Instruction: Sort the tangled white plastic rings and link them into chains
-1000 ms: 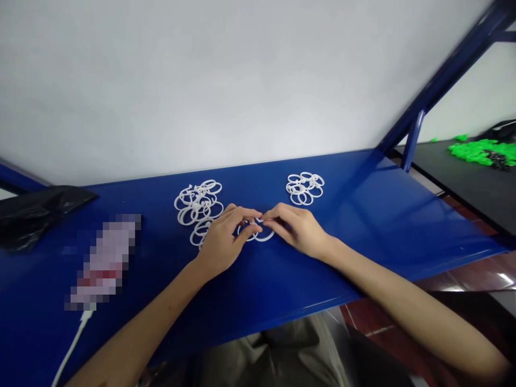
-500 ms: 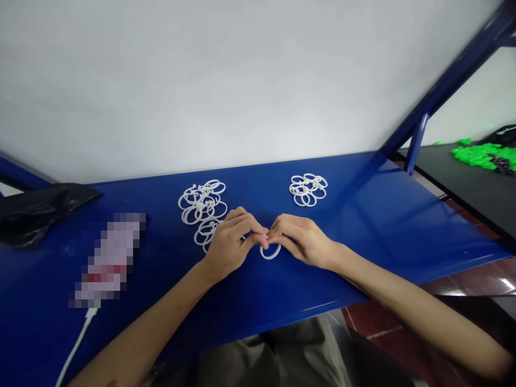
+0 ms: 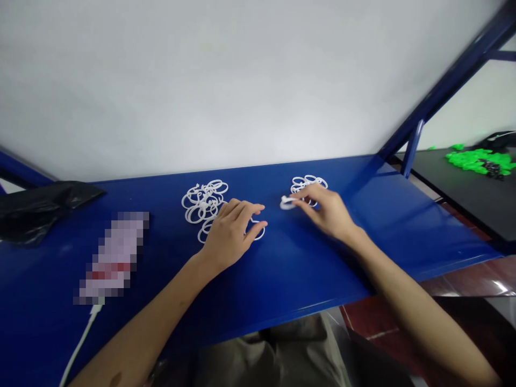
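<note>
Here: a person works with two bare hands at a blue metal tabletop [image 3: 282,279].

Right hand [image 3: 326,210]: grip closed, thumb and fingertips pinching a white plastic ring [image 3: 287,202] at its edge. The ring tilts almost edge-on, and this light hold at the rim keeps it just in front of the nearby loops without catching them.

Left hand [image 3: 230,232]: grip open, fingers spread, holding nothing that shows. Its fingertips are just beside a flat-lying second ring [image 3: 264,232], partly hidden by the hand.

Piles: a large tangle of white rings [image 3: 203,201] lies beside the left hand; a smaller tangle [image 3: 310,180] lies just behind the right fingers.

Around: a black plastic bag [image 3: 40,212], a pixelated object [image 3: 113,258] with a white cable [image 3: 83,338], and bright green pieces [image 3: 479,161] on a dark table [image 3: 443,183].
</note>
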The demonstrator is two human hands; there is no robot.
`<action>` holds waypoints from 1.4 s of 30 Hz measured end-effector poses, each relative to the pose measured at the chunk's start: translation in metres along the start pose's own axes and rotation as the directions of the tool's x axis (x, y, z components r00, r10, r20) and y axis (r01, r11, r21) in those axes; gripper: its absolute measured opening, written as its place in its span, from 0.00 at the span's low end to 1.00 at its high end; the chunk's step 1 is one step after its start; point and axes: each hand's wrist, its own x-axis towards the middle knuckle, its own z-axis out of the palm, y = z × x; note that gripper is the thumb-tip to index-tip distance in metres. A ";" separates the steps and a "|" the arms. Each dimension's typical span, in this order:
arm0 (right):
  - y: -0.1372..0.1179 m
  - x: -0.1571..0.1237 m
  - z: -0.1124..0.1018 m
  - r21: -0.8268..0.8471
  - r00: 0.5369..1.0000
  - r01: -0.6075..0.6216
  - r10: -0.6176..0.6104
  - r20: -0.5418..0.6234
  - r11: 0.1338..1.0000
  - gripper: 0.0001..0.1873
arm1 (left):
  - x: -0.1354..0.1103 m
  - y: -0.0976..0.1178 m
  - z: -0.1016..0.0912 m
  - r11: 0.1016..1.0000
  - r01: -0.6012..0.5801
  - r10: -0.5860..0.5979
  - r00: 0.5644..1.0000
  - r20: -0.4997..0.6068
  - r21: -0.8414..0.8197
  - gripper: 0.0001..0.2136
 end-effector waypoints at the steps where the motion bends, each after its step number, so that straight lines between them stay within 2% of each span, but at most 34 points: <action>1: 0.011 -0.001 -0.010 -0.081 0.998 -0.045 0.042 -0.036 0.996 0.04 | -0.001 -0.003 0.000 0.999 0.029 -0.031 0.998 0.063 0.031 0.11; 4: 0.045 -0.006 -0.034 -0.256 0.971 -0.235 0.213 -0.108 0.938 0.07 | -0.004 -0.009 -0.002 0.993 0.069 -0.092 0.963 0.253 0.099 0.17; 7: 0.068 -0.014 -0.045 -0.315 0.923 -0.374 0.383 -0.032 0.872 0.05 | -0.006 -0.013 -0.004 0.989 0.074 -0.116 0.927 0.357 0.130 0.23; 11: 0.081 -0.021 -0.041 -0.379 0.879 -0.408 0.470 0.083 0.831 0.04 | -0.007 -0.015 -0.007 0.982 0.091 -0.146 0.919 0.367 0.164 0.27; 17: 0.081 -0.022 -0.039 -0.365 0.875 -0.410 0.473 0.101 0.836 0.10 | -0.008 -0.018 -0.007 0.982 0.082 -0.142 0.913 0.382 0.168 0.24; 20: 0.077 -0.020 -0.042 -0.378 0.877 -0.421 0.477 0.061 0.824 0.12 | -0.007 -0.017 -0.006 0.984 0.084 -0.139 0.917 0.373 0.160 0.21; 23: 0.065 -0.015 -0.043 -0.379 0.900 -0.420 0.432 -0.058 0.825 0.15 | -0.005 -0.014 -0.005 0.984 0.097 -0.144 0.927 0.345 0.150 0.22; 25: 0.051 -0.010 -0.037 -0.328 0.919 -0.395 0.369 -0.141 0.858 0.16 | -0.004 -0.011 -0.004 0.986 0.100 -0.137 0.941 0.309 0.132 0.22; 27: 0.033 -0.005 -0.026 -0.221 0.932 -0.353 0.320 -0.172 0.909 0.16 | -0.004 -0.007 -0.001 0.989 0.095 -0.122 0.955 0.271 0.111 0.23; 29: 0.012 -0.002 -0.011 -0.057 0.949 -0.305 0.298 -0.107 0.951 0.15 | -0.004 -0.002 0.002 0.992 0.077 -0.099 0.966 0.240 0.097 0.24; 31: -0.007 -0.002 0.006 0.098 0.969 -0.246 0.241 0.061 0.964 0.14 | -0.004 0.001 0.005 0.994 0.056 -0.074 0.976 0.207 0.091 0.24; 33: -0.020 -0.003 0.020 0.212 0.959 -0.232 0.187 0.213 0.949 0.13 | -0.004 0.004 0.006 0.996 0.036 -0.049 0.984 0.172 0.082 0.23; 35: -0.027 -0.005 0.030 0.276 0.941 -0.249 0.165 0.296 0.928 0.12 | -0.004 0.005 0.006 0.998 0.022 -0.030 0.990 0.141 0.060 0.22; 38: -0.027 -0.008 0.036 0.321 0.933 -0.276 0.173 0.315 0.906 0.09 | -0.003 0.006 0.004 0.999 0.030 -0.026 0.992 0.120 -0.032 0.19; 42: -0.026 -0.008 0.033 0.341 0.944 -0.244 0.143 0.296 0.908 0.07 | 0.000 0.006 0.002 0.978 0.056 -0.035 0.994 0.108 -0.202 0.07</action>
